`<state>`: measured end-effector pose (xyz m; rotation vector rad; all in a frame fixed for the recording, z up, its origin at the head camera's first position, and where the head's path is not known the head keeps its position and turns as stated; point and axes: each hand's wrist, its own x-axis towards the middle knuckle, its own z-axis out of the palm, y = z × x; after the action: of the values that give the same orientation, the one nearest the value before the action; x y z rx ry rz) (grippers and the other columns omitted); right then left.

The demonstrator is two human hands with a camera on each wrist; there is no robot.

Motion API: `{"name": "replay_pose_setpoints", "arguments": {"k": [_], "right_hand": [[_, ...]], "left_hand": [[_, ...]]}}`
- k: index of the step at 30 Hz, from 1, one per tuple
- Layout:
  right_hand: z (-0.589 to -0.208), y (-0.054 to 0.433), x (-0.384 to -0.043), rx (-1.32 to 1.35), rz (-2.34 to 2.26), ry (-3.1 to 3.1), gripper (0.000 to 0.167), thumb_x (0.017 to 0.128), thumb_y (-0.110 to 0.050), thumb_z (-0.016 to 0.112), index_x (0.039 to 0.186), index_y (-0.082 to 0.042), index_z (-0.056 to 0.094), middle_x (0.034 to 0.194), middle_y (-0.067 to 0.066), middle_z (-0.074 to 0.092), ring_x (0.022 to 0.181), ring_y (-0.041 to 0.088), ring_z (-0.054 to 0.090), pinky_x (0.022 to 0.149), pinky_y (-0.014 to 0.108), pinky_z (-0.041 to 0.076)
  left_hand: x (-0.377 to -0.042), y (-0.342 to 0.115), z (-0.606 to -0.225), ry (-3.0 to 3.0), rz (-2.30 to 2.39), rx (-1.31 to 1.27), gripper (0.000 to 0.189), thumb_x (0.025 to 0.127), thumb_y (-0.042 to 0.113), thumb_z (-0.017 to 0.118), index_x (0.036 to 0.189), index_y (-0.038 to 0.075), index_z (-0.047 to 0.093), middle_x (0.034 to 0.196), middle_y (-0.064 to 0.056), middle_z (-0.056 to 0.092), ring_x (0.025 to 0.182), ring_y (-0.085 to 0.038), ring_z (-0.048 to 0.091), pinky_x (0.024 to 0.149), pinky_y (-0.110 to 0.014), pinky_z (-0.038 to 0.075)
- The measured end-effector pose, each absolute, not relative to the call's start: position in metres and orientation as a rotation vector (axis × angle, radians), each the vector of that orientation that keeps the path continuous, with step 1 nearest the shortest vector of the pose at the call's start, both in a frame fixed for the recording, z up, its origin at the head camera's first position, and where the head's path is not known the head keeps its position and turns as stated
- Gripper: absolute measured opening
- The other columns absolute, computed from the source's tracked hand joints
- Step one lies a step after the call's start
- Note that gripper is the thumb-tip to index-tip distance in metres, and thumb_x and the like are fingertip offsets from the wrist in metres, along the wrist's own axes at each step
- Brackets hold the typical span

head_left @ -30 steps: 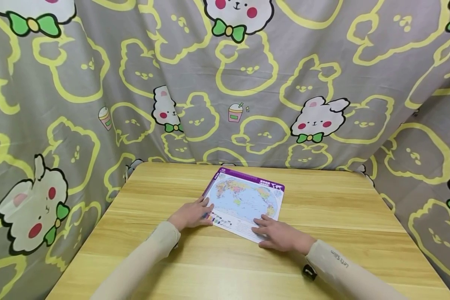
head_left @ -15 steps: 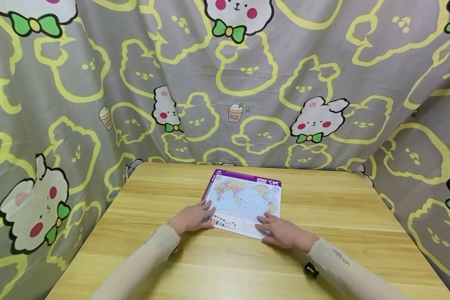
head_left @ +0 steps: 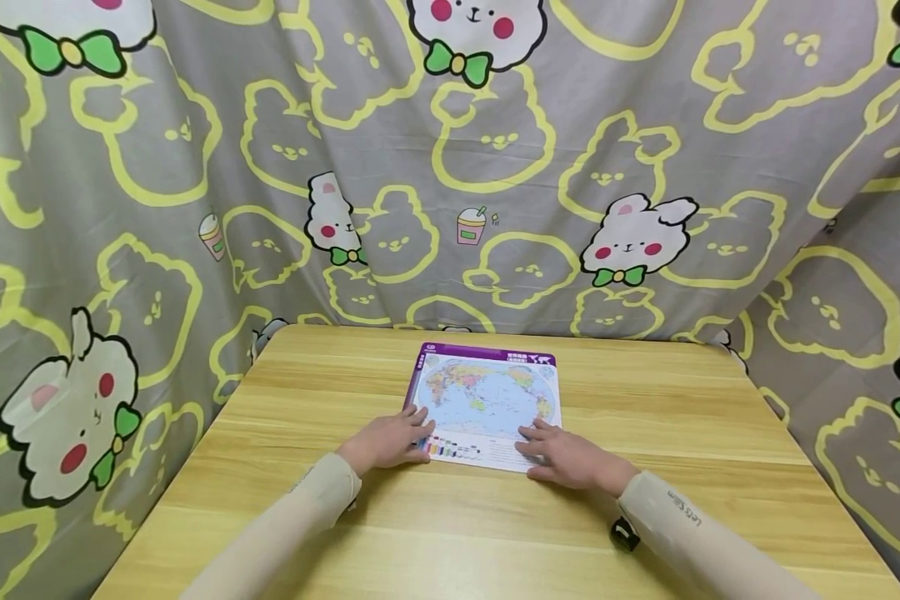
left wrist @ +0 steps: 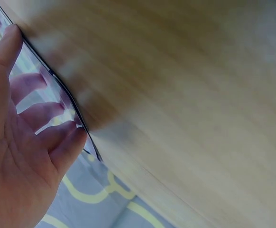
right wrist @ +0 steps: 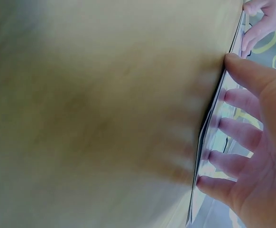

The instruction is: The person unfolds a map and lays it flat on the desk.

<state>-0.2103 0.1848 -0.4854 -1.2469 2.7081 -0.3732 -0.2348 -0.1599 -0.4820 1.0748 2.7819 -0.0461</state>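
A world map sheet (head_left: pixel 487 396) with a purple top border lies flat on the wooden table, its lower edge toward the person. My left hand (head_left: pixel 388 439) rests on its lower left corner, fingers spread. On the lower right corner, my right hand (head_left: pixel 576 458) touches the sheet with fingertips and thumb. From the left wrist view, the left hand (left wrist: pixel 29 128) has its thumb and fingertips along the sheet's thin dark edge. The right wrist view shows the right hand (right wrist: pixel 256 142) with spread fingertips on the sheet, which appears nearly edge-on.
The wooden table (head_left: pixel 682 425) extends around the sheet on all sides. A grey curtain (head_left: pixel 525 208) with cartoon rabbits hangs behind the table and along both sides. A small black item (head_left: pixel 624 535) is at the right wrist, below the sleeve.
The map sheet has turned counterclockwise, from a slant to nearly square with the table. Its top edge shifted left, and both hands moved slightly with it, staying on the lower corners.
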Motion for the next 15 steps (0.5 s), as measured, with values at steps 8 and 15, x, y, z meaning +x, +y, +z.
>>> {"name": "replay_pose_setpoints", "arguments": {"k": [8, 15], "right_hand": [[-0.4877, 0.1886, -0.2165, -1.223, -0.386, 2.705, 0.046, 0.094, -0.029, 0.058, 0.131, -0.002, 0.055, 0.142, 0.021, 0.042, 0.132, 0.048, 0.028, 0.105, 0.058, 0.026], [-0.4907, 0.1918, -0.2204, -1.21, -0.415, 2.699, 0.046, 0.095, -0.03, 0.058, 0.132, -0.002, 0.055, 0.142, 0.021, 0.042, 0.133, 0.048, 0.027, 0.105, 0.059, 0.026]], "left_hand": [[-0.2307, -0.1584, -0.481, 2.776, -0.073, 1.086, 0.064, 0.094, 0.053, 0.045, 0.143, 0.013, 0.043, 0.149, -0.016, 0.033, 0.135, -0.036, 0.031, 0.103, -0.047, 0.036], [-0.2257, -0.1561, -0.4805, 2.778, -0.092, 1.11, 0.063, 0.094, 0.053, 0.046, 0.142, 0.013, 0.044, 0.148, -0.016, 0.035, 0.134, -0.035, 0.033, 0.102, -0.046, 0.038]]}}
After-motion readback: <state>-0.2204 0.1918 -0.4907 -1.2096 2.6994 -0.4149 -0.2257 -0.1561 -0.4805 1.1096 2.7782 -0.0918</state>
